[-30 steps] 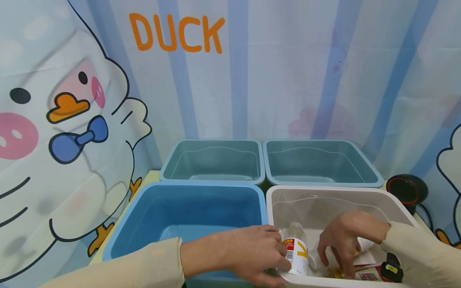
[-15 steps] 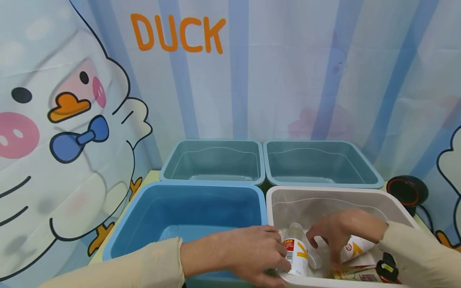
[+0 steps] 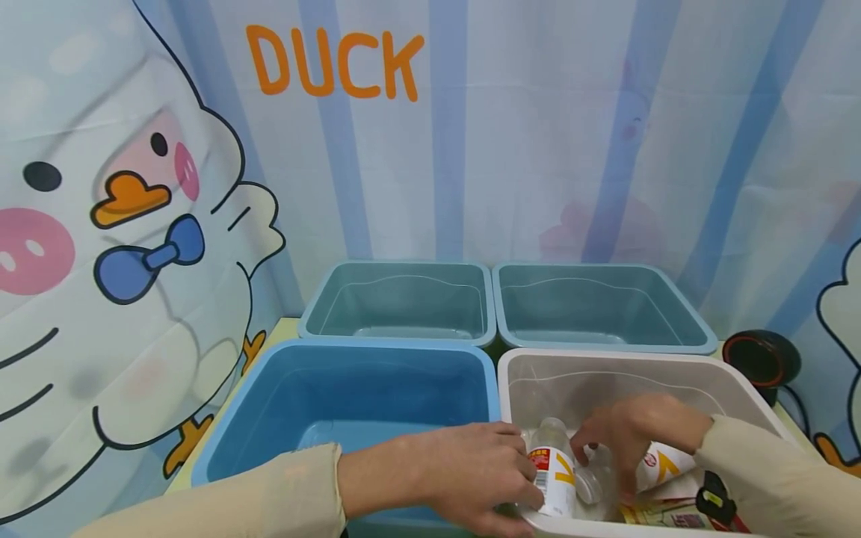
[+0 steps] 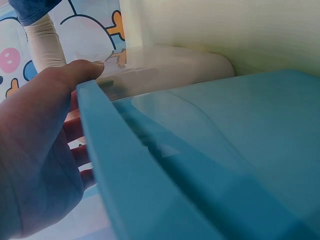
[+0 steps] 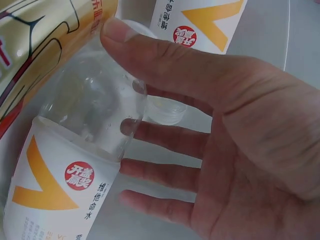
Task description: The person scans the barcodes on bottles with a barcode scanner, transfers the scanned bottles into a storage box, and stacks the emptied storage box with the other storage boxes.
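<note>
My right hand (image 3: 632,437) reaches into the white bin (image 3: 646,360) and holds a clear plastic bottle (image 5: 55,180) around its shoulder. Its thumb lies near the neck, and some fingertips show through the plastic. The white label with an orange mark faces the wrist camera. My left hand (image 3: 471,467) grips the adjoining rims of the blue bin (image 4: 105,165) and the white bin, thumb on one side and fingers on the other. Beside its fingertips stands a similar bottle (image 3: 557,478).
A gold printed package (image 5: 35,55) lies against the held bottle. A black item (image 3: 720,501) sits near the white bin's front wall. Behind are two grey-green bins (image 3: 397,340) (image 3: 605,346). A round black device (image 3: 760,359) stands at the right.
My right hand has shifted slightly left inside the white bin and come around the bottle's shoulder, uncovering its label. My left hand has stayed in place.
</note>
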A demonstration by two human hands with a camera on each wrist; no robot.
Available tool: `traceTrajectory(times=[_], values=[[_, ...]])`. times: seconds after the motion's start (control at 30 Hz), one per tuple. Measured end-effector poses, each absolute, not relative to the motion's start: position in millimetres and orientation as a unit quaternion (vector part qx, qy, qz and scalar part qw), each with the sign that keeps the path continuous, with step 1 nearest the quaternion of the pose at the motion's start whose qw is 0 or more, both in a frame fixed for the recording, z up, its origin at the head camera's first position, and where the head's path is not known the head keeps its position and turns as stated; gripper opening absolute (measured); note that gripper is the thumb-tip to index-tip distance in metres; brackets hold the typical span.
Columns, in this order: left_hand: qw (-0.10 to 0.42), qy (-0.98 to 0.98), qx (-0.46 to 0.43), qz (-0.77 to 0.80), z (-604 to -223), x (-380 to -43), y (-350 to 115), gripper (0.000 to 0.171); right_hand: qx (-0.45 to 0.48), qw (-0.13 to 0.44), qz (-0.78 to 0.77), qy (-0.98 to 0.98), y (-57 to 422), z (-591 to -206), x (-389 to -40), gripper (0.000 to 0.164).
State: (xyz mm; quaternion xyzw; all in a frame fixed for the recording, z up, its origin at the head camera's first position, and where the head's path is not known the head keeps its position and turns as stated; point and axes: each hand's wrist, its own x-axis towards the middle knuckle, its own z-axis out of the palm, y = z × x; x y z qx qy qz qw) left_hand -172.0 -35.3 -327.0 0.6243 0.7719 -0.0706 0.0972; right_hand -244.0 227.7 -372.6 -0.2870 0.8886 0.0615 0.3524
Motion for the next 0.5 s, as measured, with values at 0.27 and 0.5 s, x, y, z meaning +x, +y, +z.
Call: traceTrajectory(times=[0.27,0.5], values=[[0.097,0.773,0.623,-0.074,-326.2,-171.5,-35.3,0.040,-0.278,0.373,0.044,0.884,234.5,-377.8,-248.3,0.055],[0.098,0.773,0.622,-0.075,-326.1,-171.5,-34.9,0.040,-0.248,0.384,0.030,0.889,241.3,-386.9,-251.6,0.057]])
